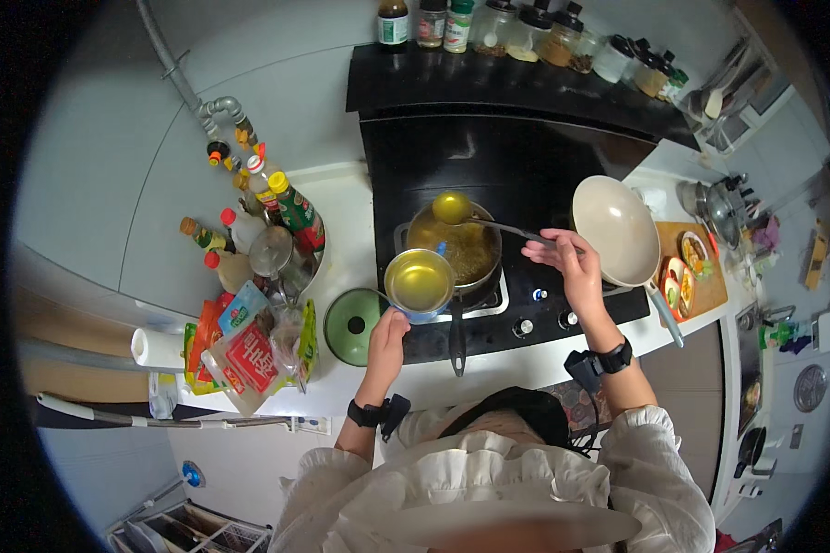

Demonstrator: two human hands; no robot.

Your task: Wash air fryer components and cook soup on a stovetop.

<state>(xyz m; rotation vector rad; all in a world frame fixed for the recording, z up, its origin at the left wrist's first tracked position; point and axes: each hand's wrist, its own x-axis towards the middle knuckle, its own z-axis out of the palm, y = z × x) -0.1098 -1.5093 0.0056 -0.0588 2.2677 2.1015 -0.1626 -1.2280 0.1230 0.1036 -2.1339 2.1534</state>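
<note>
My right hand [573, 259] grips the dark handle of a ladle [452, 207], whose bowl holds yellow liquid above the far left part of a pot [481, 242]. The pot stands on the left burner and contains bubbling yellow-brown liquid. Just in front and to the left, my left hand [389, 339] holds a metal container [420, 281] of clear yellow liquid by its edge or handle; which one is not plain. This container covers part of the pot's near left rim. The pot's black handle [458, 339] points towards me.
A cream frying pan [615, 231] sits on the right side of the black gas stove [526, 166]. Beyond it, a wooden cutting board [709, 276] bears plates of food. A green lid [353, 326], bottles [297, 207] and food packets [249, 359] are at left; spice jars [529, 31] line the back ledge.
</note>
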